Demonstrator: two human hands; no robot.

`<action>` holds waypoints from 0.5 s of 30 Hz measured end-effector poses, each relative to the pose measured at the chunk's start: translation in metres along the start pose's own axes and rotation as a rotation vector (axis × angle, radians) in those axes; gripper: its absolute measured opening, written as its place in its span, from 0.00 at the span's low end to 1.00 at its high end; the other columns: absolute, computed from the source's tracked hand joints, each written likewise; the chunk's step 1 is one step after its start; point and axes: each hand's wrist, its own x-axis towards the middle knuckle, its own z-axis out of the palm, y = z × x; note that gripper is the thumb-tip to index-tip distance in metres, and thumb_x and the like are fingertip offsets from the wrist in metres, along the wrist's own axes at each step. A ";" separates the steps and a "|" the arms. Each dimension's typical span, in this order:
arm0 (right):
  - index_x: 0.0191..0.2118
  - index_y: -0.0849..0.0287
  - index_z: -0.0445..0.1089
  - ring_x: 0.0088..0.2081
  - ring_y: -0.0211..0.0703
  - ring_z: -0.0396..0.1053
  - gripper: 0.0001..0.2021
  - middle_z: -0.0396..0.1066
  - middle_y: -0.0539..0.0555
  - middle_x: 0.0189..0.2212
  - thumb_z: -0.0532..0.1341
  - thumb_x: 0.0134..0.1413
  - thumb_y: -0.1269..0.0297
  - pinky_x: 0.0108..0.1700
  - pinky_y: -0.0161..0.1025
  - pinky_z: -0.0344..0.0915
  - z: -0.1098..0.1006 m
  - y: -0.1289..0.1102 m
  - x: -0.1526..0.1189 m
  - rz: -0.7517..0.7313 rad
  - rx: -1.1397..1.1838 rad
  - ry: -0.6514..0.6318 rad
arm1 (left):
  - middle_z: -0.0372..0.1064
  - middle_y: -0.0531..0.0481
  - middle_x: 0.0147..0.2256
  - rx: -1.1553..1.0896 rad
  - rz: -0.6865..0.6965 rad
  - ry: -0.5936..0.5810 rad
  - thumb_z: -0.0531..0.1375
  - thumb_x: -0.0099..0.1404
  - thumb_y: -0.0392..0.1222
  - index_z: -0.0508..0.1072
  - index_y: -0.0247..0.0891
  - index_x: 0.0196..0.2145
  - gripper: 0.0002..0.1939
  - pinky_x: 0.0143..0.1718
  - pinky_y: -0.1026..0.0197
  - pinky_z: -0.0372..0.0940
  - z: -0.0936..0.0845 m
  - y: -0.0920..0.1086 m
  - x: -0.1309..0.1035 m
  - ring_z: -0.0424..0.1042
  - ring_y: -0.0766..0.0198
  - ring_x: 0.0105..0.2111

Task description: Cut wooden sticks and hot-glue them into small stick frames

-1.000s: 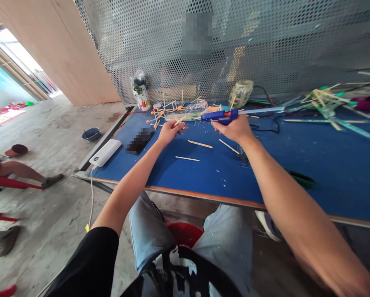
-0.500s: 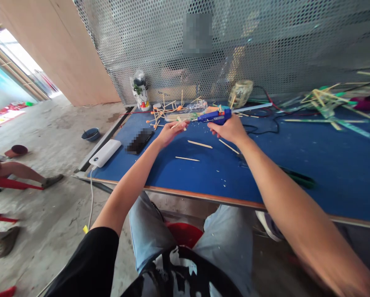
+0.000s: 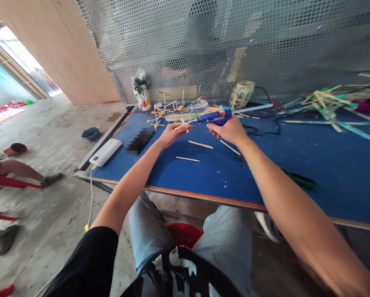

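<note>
Pinched in my left hand [image 3: 171, 135] are thin wooden sticks [image 3: 184, 123] that cross each other. My right hand [image 3: 231, 131] is wrapped round a blue hot glue gun [image 3: 214, 118], its nozzle pointing left at the crossed sticks. Whether the nozzle touches them I cannot tell. A long pale glue stick [image 3: 255, 107] sticks out of the gun's back end. Below the hands, loose wooden sticks [image 3: 200, 144] lie on the blue table [image 3: 172, 177]. Just behind my left hand stands a small stick frame with orange blobs [image 3: 160, 114].
A black phone [image 3: 140, 141] and a white power bank [image 3: 105, 152] with a cable lie at the left. Along the mesh panel [image 3: 160, 49] stand a wrapped cup [image 3: 142, 93] and a jar-like stick object [image 3: 242, 93]. Bundled sticks [image 3: 324, 103] lie right. A seated person's leg [image 3: 20, 173] shows far left.
My left hand has turned slightly, and the crossed sticks have tilted closer to the nozzle. The glue gun stays nearly still in my right hand. The view has shifted a little.
</note>
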 end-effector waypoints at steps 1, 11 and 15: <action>0.46 0.52 0.76 0.21 0.45 0.71 0.15 0.76 0.52 0.25 0.70 0.55 0.54 0.24 0.45 0.73 0.000 0.000 0.000 0.006 -0.007 0.000 | 0.82 0.46 0.40 0.011 0.000 0.010 0.76 0.63 0.51 0.85 0.36 0.39 0.15 0.53 0.60 0.72 0.001 0.001 0.000 0.79 0.68 0.41; 0.39 0.53 0.75 0.20 0.43 0.69 0.11 0.76 0.51 0.24 0.72 0.55 0.55 0.23 0.44 0.71 0.000 0.003 0.002 0.014 0.011 0.005 | 0.79 0.49 0.37 -0.023 -0.018 -0.004 0.78 0.60 0.55 0.83 0.35 0.36 0.20 0.50 0.62 0.71 0.003 0.005 -0.004 0.76 0.70 0.37; 0.39 0.53 0.76 0.19 0.43 0.69 0.10 0.76 0.51 0.23 0.72 0.54 0.57 0.21 0.43 0.69 -0.001 0.004 0.003 0.006 0.043 0.023 | 0.80 0.48 0.38 0.003 -0.022 0.050 0.79 0.58 0.55 0.83 0.34 0.37 0.21 0.51 0.60 0.72 -0.002 -0.001 0.001 0.76 0.69 0.37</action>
